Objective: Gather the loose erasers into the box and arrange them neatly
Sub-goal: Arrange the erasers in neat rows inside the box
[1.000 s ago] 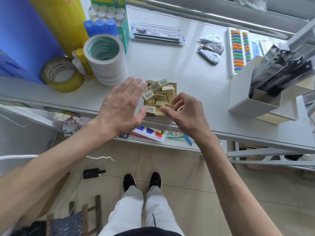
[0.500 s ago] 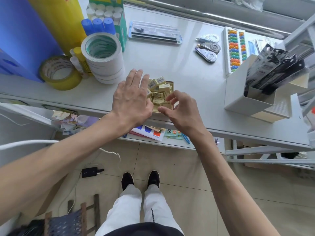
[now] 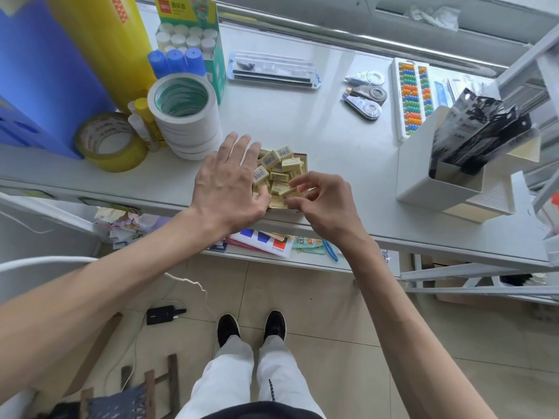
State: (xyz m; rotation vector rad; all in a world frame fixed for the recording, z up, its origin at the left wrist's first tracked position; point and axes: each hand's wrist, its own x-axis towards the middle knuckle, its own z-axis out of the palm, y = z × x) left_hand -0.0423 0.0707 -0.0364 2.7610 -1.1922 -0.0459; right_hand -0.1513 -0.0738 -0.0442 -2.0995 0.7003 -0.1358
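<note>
Gotta square up the erasers point(image 3: 279, 169) heaped crooked in the box point(image 3: 305, 160) row by row, bracing with the left hand point(image 3: 227, 186) spread flat on the box's left side and slotting in the one pinched by the right hand point(image 3: 325, 204) at its near-right corner.

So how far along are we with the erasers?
Gathering looks done: the erasers sit heaped in the box, none seen loose beside it. In hand: the left hand lies flat over the box's left side while the right hand pinches one eraser at the near edge. Left: the heap is jumbled and tilted, so neat rows remain.
</note>
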